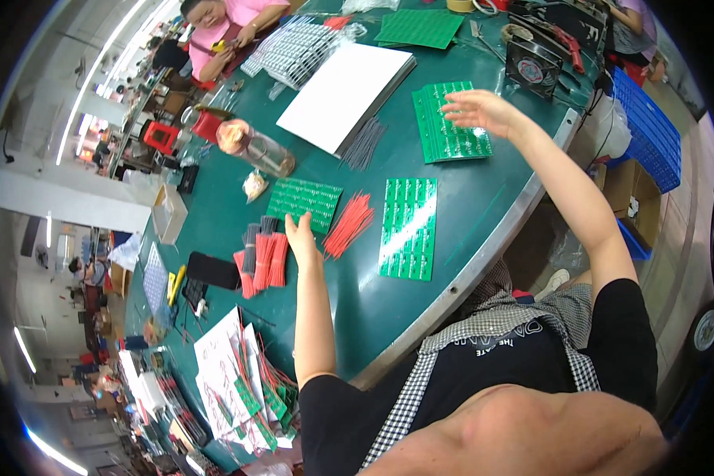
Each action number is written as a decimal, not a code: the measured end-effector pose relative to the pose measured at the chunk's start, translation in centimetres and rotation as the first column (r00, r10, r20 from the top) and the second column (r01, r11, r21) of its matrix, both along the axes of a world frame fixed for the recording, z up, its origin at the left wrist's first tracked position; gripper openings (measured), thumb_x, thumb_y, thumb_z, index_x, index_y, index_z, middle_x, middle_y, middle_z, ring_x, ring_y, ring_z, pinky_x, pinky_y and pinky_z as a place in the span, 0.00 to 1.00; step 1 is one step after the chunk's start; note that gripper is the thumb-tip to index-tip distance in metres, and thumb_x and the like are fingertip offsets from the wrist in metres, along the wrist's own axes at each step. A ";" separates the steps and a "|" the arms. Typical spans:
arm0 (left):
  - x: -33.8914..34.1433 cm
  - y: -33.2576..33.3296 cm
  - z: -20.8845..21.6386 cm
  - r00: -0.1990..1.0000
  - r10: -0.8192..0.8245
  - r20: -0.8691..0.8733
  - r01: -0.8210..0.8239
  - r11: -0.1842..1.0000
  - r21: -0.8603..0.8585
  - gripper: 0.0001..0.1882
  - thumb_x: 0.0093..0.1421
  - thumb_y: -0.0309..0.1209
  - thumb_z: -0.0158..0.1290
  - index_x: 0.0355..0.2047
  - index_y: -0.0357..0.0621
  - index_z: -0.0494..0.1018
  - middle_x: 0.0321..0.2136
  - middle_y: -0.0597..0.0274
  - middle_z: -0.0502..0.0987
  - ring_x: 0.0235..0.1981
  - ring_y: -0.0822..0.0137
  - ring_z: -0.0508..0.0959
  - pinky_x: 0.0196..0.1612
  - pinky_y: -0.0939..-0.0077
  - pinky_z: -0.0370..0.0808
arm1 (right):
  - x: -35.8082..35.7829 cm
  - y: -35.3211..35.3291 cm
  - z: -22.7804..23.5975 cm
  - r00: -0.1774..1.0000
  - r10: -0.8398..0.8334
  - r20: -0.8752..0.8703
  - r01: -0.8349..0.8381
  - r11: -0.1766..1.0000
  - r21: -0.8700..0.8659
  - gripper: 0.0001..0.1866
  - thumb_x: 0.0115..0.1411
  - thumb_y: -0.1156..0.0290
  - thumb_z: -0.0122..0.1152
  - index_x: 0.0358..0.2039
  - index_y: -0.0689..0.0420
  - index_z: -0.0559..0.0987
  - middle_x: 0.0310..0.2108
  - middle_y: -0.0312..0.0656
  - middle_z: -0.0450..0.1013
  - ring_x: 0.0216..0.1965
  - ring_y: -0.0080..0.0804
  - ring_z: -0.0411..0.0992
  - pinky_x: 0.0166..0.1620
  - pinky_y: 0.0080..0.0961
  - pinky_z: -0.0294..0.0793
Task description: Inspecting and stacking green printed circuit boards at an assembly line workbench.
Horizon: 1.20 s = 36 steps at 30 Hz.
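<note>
"Head view: each grip?"

"Right hand [480, 113]: fingers spread over the upper-right board stack [444, 144], clasping nothing visible. Left hand [302, 236]: fingers parted at the centre-left green panel [313, 198], contact unclear. Best lift by edges."

A head-worn fisheye looks down — from close above the metal edge [455, 289] of the green table [357, 317] — across toward its far side.
</note>
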<state>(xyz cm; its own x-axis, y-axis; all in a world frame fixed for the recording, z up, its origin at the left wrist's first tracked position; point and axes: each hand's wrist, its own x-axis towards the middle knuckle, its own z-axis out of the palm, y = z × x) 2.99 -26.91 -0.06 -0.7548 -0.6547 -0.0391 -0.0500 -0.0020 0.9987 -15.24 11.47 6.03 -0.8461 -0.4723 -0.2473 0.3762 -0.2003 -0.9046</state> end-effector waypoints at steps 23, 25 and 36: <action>-1.0 0.6 1.1 0.780 -0.034 0.625 0.595 0.350 -0.724 0.33 0.62 0.48 0.39 0.59 0.37 0.52 0.62 0.47 0.47 0.63 0.53 0.49 0.60 0.45 0.42 | -24.8 -1.9 -4.9 0.717 -0.697 -0.005 0.671 0.692 -0.268 0.08 0.54 0.78 0.54 0.31 0.69 0.69 0.33 0.52 0.71 0.32 0.43 0.75 0.35 0.33 0.80; -1.3 0.6 1.4 0.811 -0.021 0.585 0.561 0.315 -0.766 0.32 0.62 0.46 0.40 0.59 0.37 0.52 0.62 0.46 0.47 0.63 0.52 0.49 0.61 0.46 0.42 | -23.8 -1.5 -2.4 0.705 -0.707 -0.045 0.664 0.681 -0.309 0.05 0.53 0.80 0.51 0.30 0.69 0.69 0.30 0.48 0.71 0.32 0.41 0.75 0.37 0.32 0.80; -5.8 9.3 8.5 0.660 -0.719 -0.217 0.748 0.604 0.274 0.30 0.65 0.49 0.34 0.57 0.36 0.55 0.54 0.49 0.64 0.54 0.58 0.66 0.55 0.67 0.63 | 2.9 4.8 9.9 0.829 -0.341 -0.444 0.255 0.936 -0.242 0.05 0.58 0.69 0.52 0.28 0.55 0.71 0.28 0.32 0.70 0.34 0.22 0.71 0.42 0.22 0.73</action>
